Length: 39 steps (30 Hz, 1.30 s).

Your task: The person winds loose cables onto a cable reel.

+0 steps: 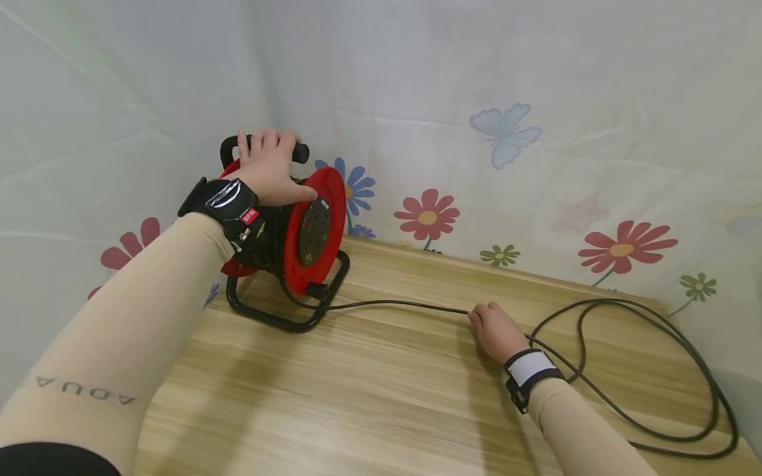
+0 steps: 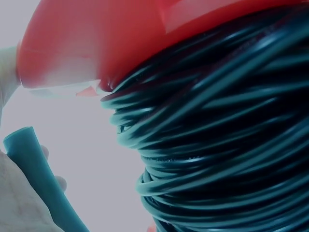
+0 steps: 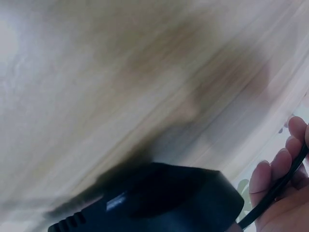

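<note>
A red and black cable reel stands on its black tube frame at the left of the wooden surface. My left hand grips the black handle on top, its thumb stretched to the red side disc. The left wrist view shows the handle with fingertips behind it, and many turns of black cable wound on the drum. Low over the wood, my right hand holds the black cable that runs out from the reel. Curled fingers around the cable appear in the right wrist view.
Loose cable loops spread over the right side of the wooden surface. A pale curtain with printed flowers and a butterfly hangs along the back and left. The reel's socket face points right.
</note>
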Motion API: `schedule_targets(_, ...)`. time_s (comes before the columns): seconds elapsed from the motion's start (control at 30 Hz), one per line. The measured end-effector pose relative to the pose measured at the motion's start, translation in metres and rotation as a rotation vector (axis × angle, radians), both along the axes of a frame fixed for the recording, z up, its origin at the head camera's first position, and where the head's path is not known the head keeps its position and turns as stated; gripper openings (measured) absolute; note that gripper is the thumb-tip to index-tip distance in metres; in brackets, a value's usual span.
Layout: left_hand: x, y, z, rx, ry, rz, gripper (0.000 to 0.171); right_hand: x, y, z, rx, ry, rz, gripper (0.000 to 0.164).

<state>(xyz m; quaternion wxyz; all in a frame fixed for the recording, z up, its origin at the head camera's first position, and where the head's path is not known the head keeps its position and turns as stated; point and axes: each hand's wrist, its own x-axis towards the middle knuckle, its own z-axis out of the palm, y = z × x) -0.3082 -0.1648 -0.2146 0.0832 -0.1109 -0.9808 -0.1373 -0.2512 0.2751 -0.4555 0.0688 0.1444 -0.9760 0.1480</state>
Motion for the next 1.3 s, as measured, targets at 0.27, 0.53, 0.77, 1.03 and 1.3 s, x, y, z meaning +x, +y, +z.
schedule_targets(0.27, 0.006, 0.005, 0.003, -0.027, -0.015, -0.062, 0.090, -0.002, 0.007, -0.001, -0.010, 0.008, 0.009, 0.014)
schedule_targets(0.53, 0.010, 0.008, 0.006, -0.058, -0.031, -0.125, 0.088, -0.001, 0.004, 0.004, -0.012, 0.007, -0.006, 0.014)
schedule_targets(0.77, 0.012, 0.010, 0.007, -0.074, -0.046, -0.178, 0.085, -0.002, 0.003, 0.005, -0.009, 0.031, -0.013, 0.014)
schedule_targets(1.03, 0.017, 0.017, 0.011, -0.099, -0.086, -0.188, 0.090, -0.002, 0.006, 0.004, 0.003, 0.018, -0.046, 0.016)
schedule_targets(1.3, 0.025, 0.027, 0.020, -0.150, -0.119, -0.144, 0.092, -0.003, 0.008, 0.003, 0.009, -0.029, -0.061, 0.017)
